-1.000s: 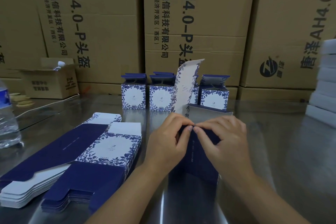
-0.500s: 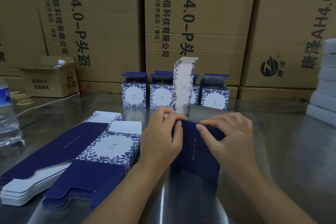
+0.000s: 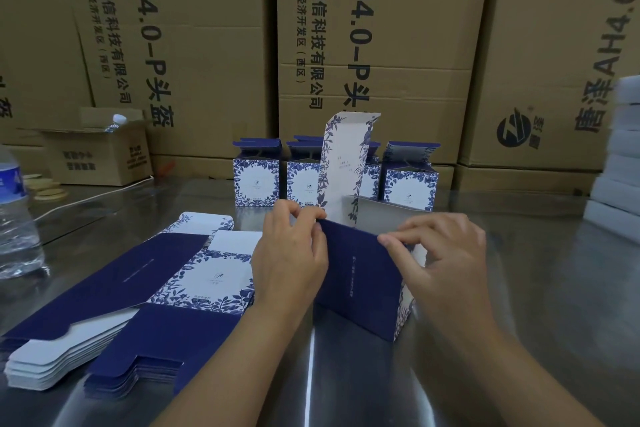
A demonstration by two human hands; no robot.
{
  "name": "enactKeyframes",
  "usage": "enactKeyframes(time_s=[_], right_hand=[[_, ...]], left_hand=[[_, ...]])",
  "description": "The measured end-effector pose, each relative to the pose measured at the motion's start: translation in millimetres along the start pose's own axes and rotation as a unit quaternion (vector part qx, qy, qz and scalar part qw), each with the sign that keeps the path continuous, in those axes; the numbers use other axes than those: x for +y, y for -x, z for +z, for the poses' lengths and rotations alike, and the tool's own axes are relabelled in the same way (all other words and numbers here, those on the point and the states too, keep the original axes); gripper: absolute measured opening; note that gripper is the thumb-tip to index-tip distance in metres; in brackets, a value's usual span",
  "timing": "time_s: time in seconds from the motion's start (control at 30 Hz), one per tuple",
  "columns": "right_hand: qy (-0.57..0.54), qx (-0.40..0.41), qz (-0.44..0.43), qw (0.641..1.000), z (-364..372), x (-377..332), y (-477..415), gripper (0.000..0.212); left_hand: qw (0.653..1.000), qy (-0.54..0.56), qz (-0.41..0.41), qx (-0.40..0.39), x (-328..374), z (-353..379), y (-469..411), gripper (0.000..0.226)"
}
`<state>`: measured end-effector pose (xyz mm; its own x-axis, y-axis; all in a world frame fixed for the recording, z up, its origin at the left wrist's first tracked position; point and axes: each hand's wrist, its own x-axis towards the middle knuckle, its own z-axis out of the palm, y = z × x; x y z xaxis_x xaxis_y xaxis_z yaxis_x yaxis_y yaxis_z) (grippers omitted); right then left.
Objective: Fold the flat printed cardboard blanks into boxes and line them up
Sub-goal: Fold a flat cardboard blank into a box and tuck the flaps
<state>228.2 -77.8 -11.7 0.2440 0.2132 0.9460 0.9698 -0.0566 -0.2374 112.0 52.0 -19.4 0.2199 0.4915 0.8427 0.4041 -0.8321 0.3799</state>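
- Left hand (image 3: 291, 253) is pinching the upper left corner of the half-formed box (image 3: 356, 277), thumb and fingers curling over the edge.
- Right hand (image 3: 446, 260) is gripping the upper right corner of the same box, fingertips hooking over the top edge of the navy panel.
- Change from a second ago: the hands were meeting fingertip to fingertip at the middle of that edge. Now they are sitting apart, one at each corner, with the navy panel showing wide between them.
- The tall flap (image 3: 346, 166) was leaning rightward earlier and is now standing near upright behind the left hand.
- The box is standing on the table (image 3: 540, 288) directly in front of the person, its right side wall opening out and floral print showing at the lower corner.
- The row of finished boxes (image 3: 256, 180) is standing behind it, close to the big cartons (image 3: 381, 28), top flaps up, placed as before.
- The stack of flat blanks (image 3: 145, 288) is lying just left of the left forearm.
- Open room: bare table is stretching right of the right hand as far as the white stack (image 3: 620, 163) at the frame's right edge.
- Left edge: a water bottle (image 3: 14, 218) is standing well apart from the blanks, and a small open carton (image 3: 97, 152) is sitting behind it against the big cartons.
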Motion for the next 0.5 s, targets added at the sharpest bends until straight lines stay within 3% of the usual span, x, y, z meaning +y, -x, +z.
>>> enactKeyframes(time_s=[0.13, 0.27, 0.37, 0.5], right_hand=[[-0.022, -0.007, 0.01, 1.0, 0, -1, -1, 0.02], [-0.034, -0.004, -0.007, 0.999, -1, -3, 0, 0.012], [-0.055, -0.002, -0.026, 0.998, -4, -5, 0, 0.02], [-0.109, 0.017, 0.039, 0.993, -11, -1, -4, 0.031]], left_hand=[[0.998, 0.054, -0.033, -0.019, 1, 3, 2, 0.015], [0.989, 0.106, -0.087, -0.055, 3, 4, 4, 0.03], [0.981, 0.116, -0.141, -0.072, 3, 3, 3, 0.043], [0.971, 0.13, -0.186, -0.079, 1, 2, 0, 0.041]])
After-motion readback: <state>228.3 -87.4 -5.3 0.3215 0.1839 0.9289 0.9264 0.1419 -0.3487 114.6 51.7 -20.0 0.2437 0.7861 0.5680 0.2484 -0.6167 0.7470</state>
